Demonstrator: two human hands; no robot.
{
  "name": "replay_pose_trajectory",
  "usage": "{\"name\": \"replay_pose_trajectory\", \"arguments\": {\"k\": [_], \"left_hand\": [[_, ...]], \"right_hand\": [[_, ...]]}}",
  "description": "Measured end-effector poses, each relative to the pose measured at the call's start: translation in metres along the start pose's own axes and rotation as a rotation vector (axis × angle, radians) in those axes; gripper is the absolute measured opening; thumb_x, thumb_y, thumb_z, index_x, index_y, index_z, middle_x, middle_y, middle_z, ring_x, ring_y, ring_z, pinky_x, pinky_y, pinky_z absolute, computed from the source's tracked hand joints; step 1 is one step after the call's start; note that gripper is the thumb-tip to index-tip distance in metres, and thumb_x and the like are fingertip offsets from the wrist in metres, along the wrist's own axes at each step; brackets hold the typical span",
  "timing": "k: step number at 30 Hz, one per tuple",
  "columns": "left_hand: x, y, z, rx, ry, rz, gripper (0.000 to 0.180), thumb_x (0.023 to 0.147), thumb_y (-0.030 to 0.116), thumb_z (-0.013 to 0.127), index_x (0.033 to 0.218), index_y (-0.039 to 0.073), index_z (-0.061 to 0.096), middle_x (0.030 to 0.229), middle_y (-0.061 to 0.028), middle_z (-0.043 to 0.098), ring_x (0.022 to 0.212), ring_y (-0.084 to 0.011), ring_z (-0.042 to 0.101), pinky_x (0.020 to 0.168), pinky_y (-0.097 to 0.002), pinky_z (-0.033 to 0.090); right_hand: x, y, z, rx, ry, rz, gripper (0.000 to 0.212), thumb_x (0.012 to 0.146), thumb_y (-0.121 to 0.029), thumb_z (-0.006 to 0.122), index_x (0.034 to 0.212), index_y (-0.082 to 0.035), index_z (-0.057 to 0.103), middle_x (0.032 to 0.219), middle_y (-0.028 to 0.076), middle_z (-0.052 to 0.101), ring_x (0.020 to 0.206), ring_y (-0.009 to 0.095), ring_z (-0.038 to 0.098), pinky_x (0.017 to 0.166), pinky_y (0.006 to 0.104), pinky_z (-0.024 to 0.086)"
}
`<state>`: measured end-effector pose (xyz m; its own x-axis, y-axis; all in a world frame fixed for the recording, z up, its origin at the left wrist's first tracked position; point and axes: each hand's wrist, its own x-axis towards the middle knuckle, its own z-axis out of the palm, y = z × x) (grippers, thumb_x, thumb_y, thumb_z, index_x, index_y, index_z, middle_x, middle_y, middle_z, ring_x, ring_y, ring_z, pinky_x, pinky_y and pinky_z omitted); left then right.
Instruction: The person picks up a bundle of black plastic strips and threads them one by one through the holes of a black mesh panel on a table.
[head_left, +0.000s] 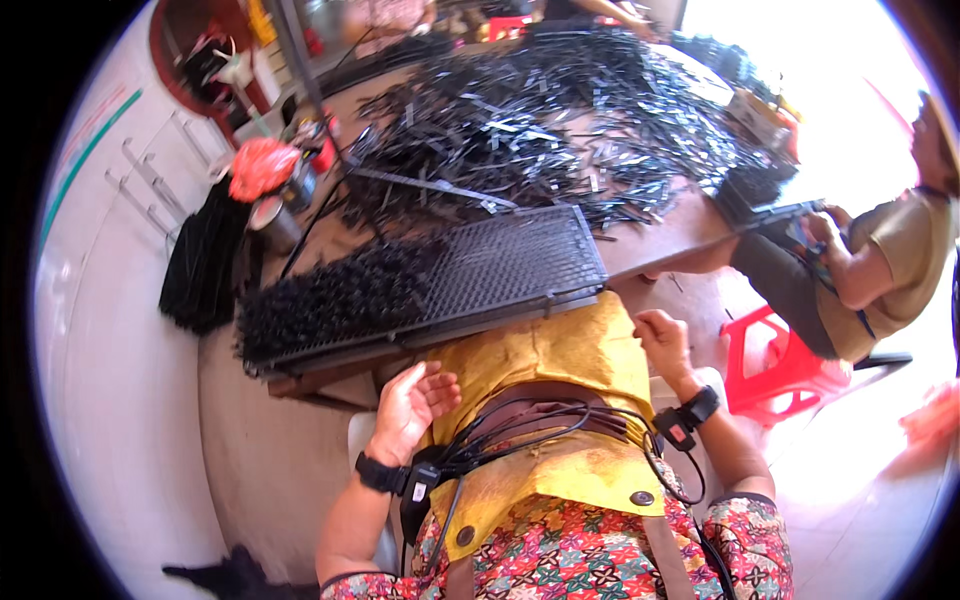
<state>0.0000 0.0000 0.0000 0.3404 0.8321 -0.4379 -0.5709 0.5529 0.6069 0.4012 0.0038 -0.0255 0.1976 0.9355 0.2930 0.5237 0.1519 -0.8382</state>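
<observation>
While black strips [520,110] are littering a brown table [668,240] with a red stool [775,372] to its right, a grid tray [515,262] is lying at the table's near edge, black tufts [340,300] crowding its left half; the left hand [413,405] is hovering half-spread, the right hand [664,345] curled, any pinch impossible to tell

A slotted tray [515,262] lies along the near edge of the bench [685,240], with tufts [340,300] filling its left part. Behind it a rod [430,186] lies on the bench – between the tray and a pile of strips [520,120] that spreads to the far edge. At the left edge stands a can [273,225], a plastic bag [265,170] behind it. A box [758,122] sits by the right edge – beyond the co-worker [880,260], near whose legs a stool [775,365] stands on the floor.
</observation>
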Motion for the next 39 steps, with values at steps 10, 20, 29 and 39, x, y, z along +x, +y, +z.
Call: {"name": "replay_pose_trajectory", "arguments": {"k": [10,20,29,39], "left_hand": [[0.008,-0.011,0.017,0.083,0.003,0.022,0.023,0.091,0.023,0.048,0.100,0.005,0.060,0.093,-0.0140,0.066,0.085,-0.0277,0.064,0.081,-0.0449,0.051],[0.014,-0.008,0.011,0.069,0.085,0.012,0.021,0.090,0.020,0.048,0.100,0.004,0.057,0.087,-0.0147,0.065,0.079,-0.0283,0.064,0.074,-0.0464,0.053],[-0.003,-0.008,0.036,0.236,0.043,0.108,0.021,0.090,0.016,0.050,0.104,0.002,0.055,0.088,-0.0164,0.063,0.079,-0.0283,0.064,0.073,-0.0436,0.054],[0.005,0.043,0.133,0.553,-0.123,0.234,0.024,0.091,0.018,0.050,0.107,0.001,0.054,0.089,-0.0129,0.062,0.079,-0.0226,0.062,0.073,-0.0357,0.053]], "right_hand": [[0.007,-0.003,-0.024,-0.271,0.034,-0.212,0.009,0.078,-0.010,0.059,0.076,-0.002,0.059,0.068,0.018,0.060,0.065,0.036,0.060,0.059,0.0410,0.049],[0.015,0.007,-0.019,-0.408,-0.013,-0.240,0.014,0.080,-0.015,0.057,0.075,-0.002,0.059,0.067,0.020,0.059,0.065,0.038,0.059,0.059,0.0448,0.048],[0.012,-0.003,-0.018,-0.496,-0.121,-0.175,0.015,0.080,-0.015,0.058,0.073,-0.002,0.059,0.065,0.019,0.059,0.064,0.037,0.059,0.057,0.0439,0.048],[0.000,-0.004,-0.025,-0.070,-0.172,-0.084,0.010,0.078,-0.009,0.064,0.078,0.001,0.062,0.061,0.020,0.057,0.055,0.033,0.059,0.052,0.0361,0.048]]}}
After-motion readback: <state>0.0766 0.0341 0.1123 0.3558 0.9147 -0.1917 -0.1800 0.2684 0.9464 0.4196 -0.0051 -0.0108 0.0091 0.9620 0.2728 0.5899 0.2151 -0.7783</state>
